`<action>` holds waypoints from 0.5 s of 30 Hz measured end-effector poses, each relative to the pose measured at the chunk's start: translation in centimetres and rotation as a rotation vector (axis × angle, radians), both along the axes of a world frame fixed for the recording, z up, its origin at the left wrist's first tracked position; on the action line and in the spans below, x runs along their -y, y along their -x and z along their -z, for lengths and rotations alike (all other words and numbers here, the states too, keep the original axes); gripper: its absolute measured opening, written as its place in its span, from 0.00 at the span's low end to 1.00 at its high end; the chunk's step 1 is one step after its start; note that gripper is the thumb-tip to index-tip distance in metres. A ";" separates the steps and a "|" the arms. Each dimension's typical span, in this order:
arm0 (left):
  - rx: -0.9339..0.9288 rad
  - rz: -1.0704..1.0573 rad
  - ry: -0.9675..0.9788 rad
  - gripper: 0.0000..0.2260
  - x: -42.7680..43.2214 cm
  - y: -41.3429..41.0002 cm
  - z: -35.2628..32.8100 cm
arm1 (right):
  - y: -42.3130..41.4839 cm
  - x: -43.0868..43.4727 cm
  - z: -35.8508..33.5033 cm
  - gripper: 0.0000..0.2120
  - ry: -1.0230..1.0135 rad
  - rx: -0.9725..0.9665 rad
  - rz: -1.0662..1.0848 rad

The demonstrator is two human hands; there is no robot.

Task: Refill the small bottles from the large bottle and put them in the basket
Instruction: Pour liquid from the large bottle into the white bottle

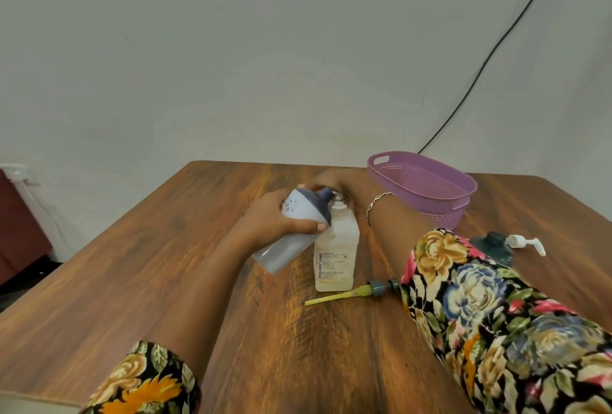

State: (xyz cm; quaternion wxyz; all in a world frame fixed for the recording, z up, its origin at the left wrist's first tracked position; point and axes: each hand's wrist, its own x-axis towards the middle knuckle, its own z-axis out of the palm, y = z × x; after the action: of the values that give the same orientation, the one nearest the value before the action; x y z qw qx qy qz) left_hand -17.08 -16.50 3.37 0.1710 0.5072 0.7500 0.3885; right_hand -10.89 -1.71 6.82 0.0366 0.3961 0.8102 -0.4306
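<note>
Two hands, left hand (273,220) gripping tilted grey bottle (284,253), right hand (331,181) mostly hidden behind, grip unclear

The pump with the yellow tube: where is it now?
In the head view, the pump lies flat on the table, just nearer the camera than the labelled bottle, its grey cap by the right sleeve.

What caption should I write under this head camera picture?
Left hand tips a blue-topped bottle against the mouth of the square bottle the right hand steadies, purple basket behind.
</note>
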 end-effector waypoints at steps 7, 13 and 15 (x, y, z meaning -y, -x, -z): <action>0.034 -0.016 0.004 0.21 0.1 -0.4 -0.1 | -0.4 -0.4 1.0 0.36 0.139 -0.271 -0.078; -0.010 -0.082 0.019 0.24 -0.5 -0.5 -0.3 | -0.4 -1.0 0.8 0.29 0.101 -0.192 -0.152; -0.017 -0.074 0.044 0.27 -0.4 -0.4 -0.1 | -0.5 -0.4 0.1 0.31 0.020 -0.066 -0.191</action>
State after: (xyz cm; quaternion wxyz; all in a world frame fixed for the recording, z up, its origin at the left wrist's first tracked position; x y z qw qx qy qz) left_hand -16.65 -16.14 3.43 0.1614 0.4787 0.7778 0.3739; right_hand -10.37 -1.35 6.67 0.0548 0.3021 0.8407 -0.4461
